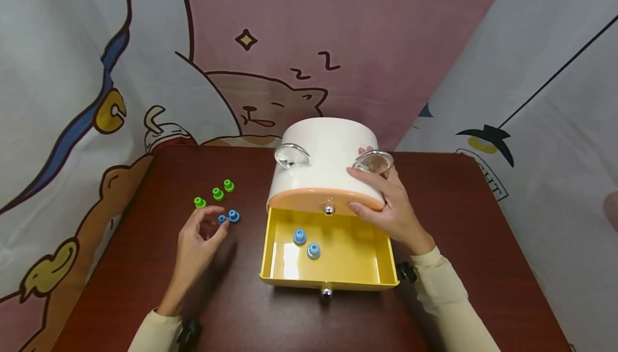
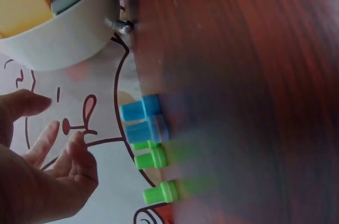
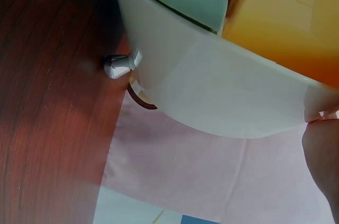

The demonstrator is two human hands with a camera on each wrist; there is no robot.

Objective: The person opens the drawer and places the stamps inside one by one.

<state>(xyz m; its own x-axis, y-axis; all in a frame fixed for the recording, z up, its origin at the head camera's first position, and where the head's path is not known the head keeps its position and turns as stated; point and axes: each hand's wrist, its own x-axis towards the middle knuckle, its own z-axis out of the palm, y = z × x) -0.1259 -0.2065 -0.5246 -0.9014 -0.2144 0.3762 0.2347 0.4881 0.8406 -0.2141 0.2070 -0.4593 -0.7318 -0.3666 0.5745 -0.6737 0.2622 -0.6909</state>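
Note:
My left hand [image 1: 199, 242] hovers over the table, thumb and fingers curved apart with nothing between them. Close to its fingertips stand two small blue stepped plastic plugs [image 1: 234, 216]; in the left wrist view a gap separates the hand [image 2: 50, 166] from the blue plugs [image 2: 145, 128]. Several green plugs [image 1: 218, 194] stand just beyond. My right hand [image 1: 398, 207] grips the right side of a white box [image 1: 328, 153], thumb on its orange front. Below that front, a yellow drawer [image 1: 347, 255] is pulled out, and two blue plugs [image 1: 299, 236] sit inside it.
Two clear, silver-rimmed rings [image 1: 292, 155] stick up from the box. Silver knobs are on the orange front [image 1: 329, 210] and the drawer [image 1: 326, 291]. The dark wooden table [image 1: 483, 266] meets a cartoon-printed cloth [image 1: 386, 35] behind.

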